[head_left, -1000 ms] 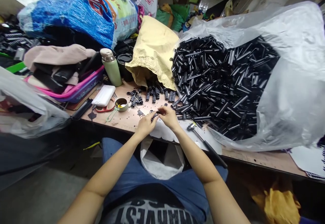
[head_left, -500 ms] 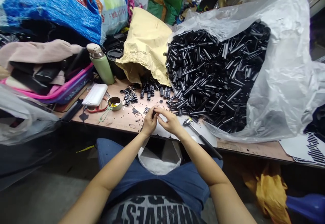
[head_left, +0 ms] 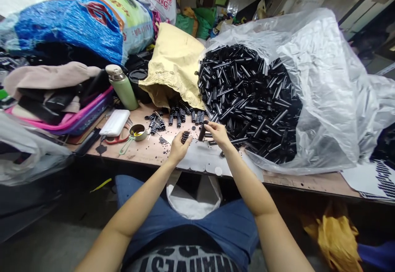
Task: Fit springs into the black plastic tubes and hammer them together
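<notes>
The left hand (head_left: 178,146) pinches a small ribbed black piece (head_left: 185,136) at its fingertips. The right hand (head_left: 218,134) grips a black tube (head_left: 201,132), upright between its fingers, just beside the heap of black tubes (head_left: 247,99) spilling from a clear plastic bag (head_left: 324,99).

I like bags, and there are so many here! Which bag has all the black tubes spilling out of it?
The big clear plastic bag on the right. You can see through it to the black tubes; the yellow paper bag and blue woven sack are not see-through.
</notes>
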`<state>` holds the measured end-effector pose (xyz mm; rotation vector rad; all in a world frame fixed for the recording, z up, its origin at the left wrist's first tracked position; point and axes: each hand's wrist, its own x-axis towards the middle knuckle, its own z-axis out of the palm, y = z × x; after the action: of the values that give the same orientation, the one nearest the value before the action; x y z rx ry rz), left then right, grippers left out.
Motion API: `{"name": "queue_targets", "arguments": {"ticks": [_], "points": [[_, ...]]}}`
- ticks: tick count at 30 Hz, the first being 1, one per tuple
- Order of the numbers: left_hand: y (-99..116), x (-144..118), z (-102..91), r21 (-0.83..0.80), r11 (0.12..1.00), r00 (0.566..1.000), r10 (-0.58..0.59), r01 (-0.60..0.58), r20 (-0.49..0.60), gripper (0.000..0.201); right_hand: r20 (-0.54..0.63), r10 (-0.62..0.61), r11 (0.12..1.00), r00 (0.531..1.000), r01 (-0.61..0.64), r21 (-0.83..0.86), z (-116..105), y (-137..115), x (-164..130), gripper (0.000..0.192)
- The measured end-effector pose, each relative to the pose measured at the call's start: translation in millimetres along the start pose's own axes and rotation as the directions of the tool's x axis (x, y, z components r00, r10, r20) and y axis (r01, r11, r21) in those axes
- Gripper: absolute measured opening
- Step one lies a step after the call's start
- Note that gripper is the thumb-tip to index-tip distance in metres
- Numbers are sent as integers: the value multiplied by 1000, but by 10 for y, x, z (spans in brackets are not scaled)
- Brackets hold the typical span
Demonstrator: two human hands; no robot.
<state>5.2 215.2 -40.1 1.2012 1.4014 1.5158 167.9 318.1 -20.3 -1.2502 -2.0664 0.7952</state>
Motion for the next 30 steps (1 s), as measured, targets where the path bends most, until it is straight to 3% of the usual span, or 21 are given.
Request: {"name": "queue_targets", "arguments": {"ticks": [2, 4, 6, 8, 11, 16, 20, 24, 30], "points": [[103, 65, 12, -70, 990, 991, -116, 121, 71, 34, 107, 67, 902, 992, -105, 418, 52, -107, -108, 46], [159, 100, 34, -147, 953, 958, -245, 266, 145, 35, 143, 91, 818, 986, -156, 554, 71, -218, -232, 58], [169, 95, 54, -205, 910, 927, -326, 361, 185, 38, 80, 3, 903, 997, -37, 428, 37, -318, -354, 73], [154, 62, 66, -224, 894, 916, -348, 389, 200, 39, 68, -177, 972, 982, 163, 167, -31, -394, -456, 96], [141, 10, 72, -254, 895, 924, -316, 366, 217, 41, 152, -327, 934, 933, 344, -99, -115, -445, -556, 109], [214, -26, 90, -411, 853, 943, -250, 322, 221, 46, 149, -508, 857, 848, 514, -7, -99, -445, -655, 111], [297, -74, 138, -486, 779, 917, -315, 397, 244, 42, 147, -555, 831, 819, 554, 52, -11, -445, -729, 108], [343, -125, 186, -508, 721, 882, -380, 471, 278, 36, 148, -529, 848, 836, 524, 73, 43, -402, -767, 109], [344, -171, 234, -434, 707, 829, -476, 559, 293, 30, 156, -441, 897, 884, 430, 100, 65, -323, -851, 117]]}}
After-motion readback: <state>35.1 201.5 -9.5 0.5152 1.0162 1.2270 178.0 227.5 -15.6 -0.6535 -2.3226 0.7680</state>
